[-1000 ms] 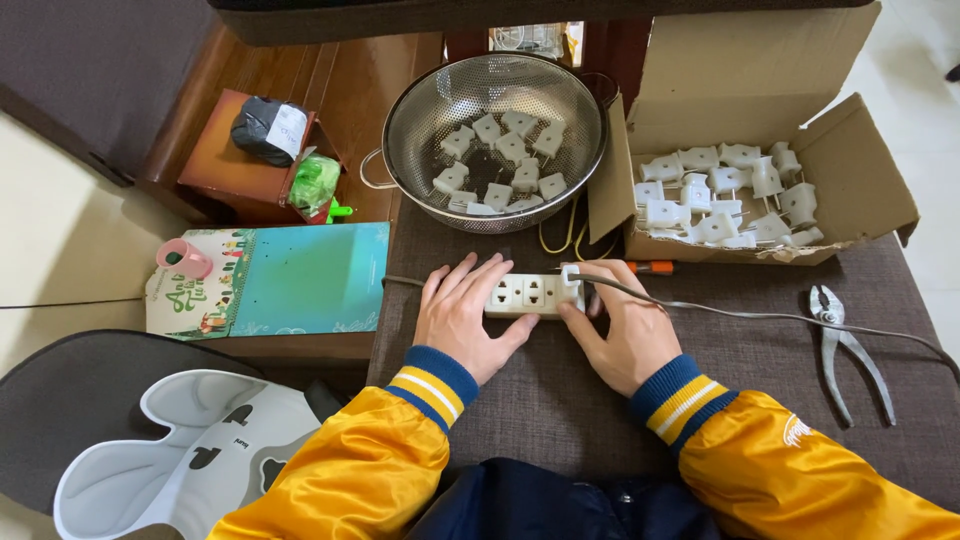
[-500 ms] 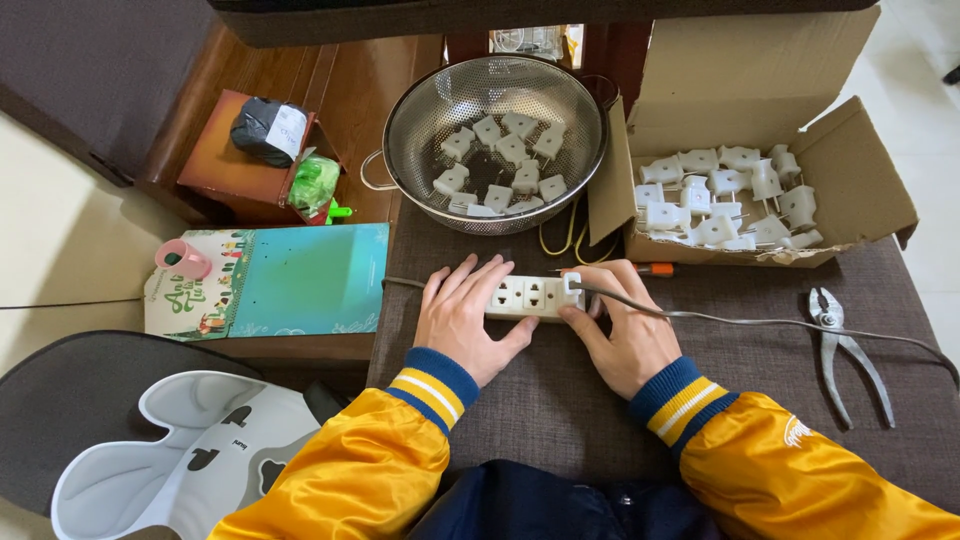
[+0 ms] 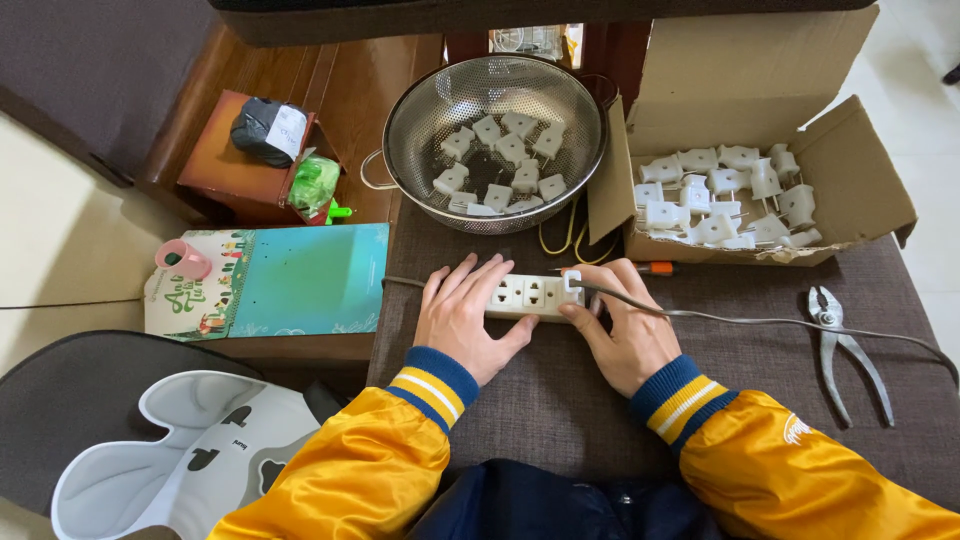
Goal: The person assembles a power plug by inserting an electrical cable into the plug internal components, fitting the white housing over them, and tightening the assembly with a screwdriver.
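Power strip [image 3: 528, 297] unmoved; left hand [image 3: 468, 318] still steadies it, right hand [image 3: 622, 330] pinches plug [image 3: 573, 283].

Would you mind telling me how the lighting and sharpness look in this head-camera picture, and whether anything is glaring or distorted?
Head view: soft, even daylight with only faint shadows under the left hand and right hand; the power strip and pliers are sharp; mild sheen on the metal colander, no harsh glare; the pale floor at the top right is bright, near washed out; wide-angle stretch shows at the edges, notably the yellow sleeves.

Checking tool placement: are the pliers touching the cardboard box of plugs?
Apart. The head view shows the pliers lying on the dark cloth, with bare cloth between them and the cardboard box.
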